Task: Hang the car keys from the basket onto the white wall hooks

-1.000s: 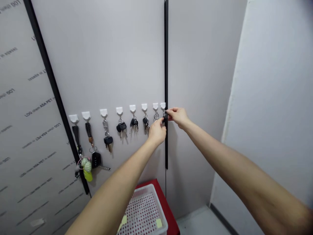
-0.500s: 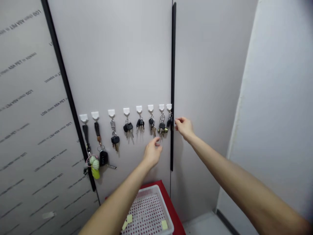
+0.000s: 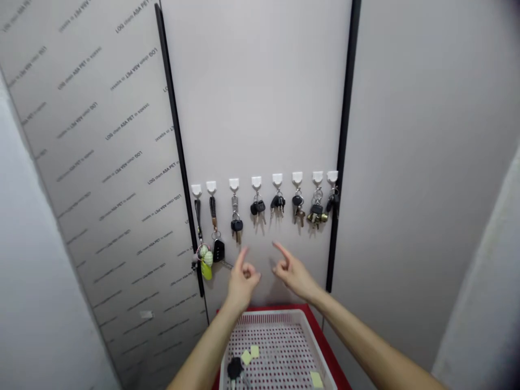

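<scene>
Both hands hover below a row of white hooks (image 3: pixel 277 179) on a light panel, apart from it and from each other. My left hand (image 3: pixel 240 287) holds nothing; its index finger points up and other fingers are curled. My right hand (image 3: pixel 296 276) is likewise empty, index finger stretched toward the middle. Above them hang bunches of keys, among them a pair with black heads (image 3: pixel 258 207) and a bunch with a brass-coloured piece (image 3: pixel 317 211). At left, a car key (image 3: pixel 218 250) hangs on a dark strap, beside a keyring with a yellow-green tag (image 3: pixel 206 270).
A white perforated basket (image 3: pixel 314 341) stands on a red surface (image 3: pixel 333 368) below my hands. Inside it lie a black-headed key (image 3: pixel 234 368) and pale yellow paper squares (image 3: pixel 254 351). Black vertical strips (image 3: pixel 346 114) edge the panel; printed film covers the left panel.
My view has swung left, so the hooks sit further right. My right hand has left the rightmost keys and come down beside my left hand; both now have index fingers extended.
</scene>
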`<state>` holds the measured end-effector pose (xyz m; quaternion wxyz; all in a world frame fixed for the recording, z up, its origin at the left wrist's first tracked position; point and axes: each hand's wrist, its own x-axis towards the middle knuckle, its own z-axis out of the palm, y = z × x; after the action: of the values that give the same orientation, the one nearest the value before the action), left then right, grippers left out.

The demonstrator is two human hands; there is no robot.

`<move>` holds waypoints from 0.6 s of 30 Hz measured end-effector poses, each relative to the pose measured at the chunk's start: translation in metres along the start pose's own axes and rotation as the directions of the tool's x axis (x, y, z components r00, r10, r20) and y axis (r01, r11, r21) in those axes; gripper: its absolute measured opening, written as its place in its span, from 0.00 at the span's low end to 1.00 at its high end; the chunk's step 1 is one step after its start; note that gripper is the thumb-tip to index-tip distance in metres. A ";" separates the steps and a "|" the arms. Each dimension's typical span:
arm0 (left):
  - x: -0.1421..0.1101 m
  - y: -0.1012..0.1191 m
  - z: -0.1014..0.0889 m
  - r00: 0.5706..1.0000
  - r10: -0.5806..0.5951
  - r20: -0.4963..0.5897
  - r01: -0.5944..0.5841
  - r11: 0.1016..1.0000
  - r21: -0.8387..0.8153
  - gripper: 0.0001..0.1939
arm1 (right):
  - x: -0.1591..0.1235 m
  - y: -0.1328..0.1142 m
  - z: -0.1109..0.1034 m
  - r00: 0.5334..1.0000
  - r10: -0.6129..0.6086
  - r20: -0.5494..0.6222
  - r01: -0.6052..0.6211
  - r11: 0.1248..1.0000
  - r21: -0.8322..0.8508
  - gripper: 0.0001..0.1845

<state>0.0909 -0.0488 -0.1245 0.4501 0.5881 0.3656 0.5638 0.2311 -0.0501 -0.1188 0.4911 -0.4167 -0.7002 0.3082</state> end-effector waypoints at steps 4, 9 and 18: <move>0.003 0.078 -0.002 0.956 0.287 0.050 -0.286 0.958 -0.038 0.40 | 0.013 -0.075 -0.002 0.969 -0.218 -0.113 0.230 0.968 0.105 0.39; -0.002 0.104 0.003 0.939 0.341 0.050 -0.339 0.940 -0.039 0.40 | 0.011 -0.101 0.001 0.956 -0.265 -0.126 0.281 0.949 0.141 0.39; 0.021 0.067 -0.029 0.940 0.327 -0.097 -0.299 0.926 0.230 0.33 | 0.032 -0.079 0.017 0.988 -0.138 -0.077 0.143 0.987 0.075 0.28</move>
<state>0.0591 -0.0476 -0.0560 0.2636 0.6446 0.3542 0.6242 0.1877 -0.0583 -0.0442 0.5527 -0.3569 -0.6967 0.2858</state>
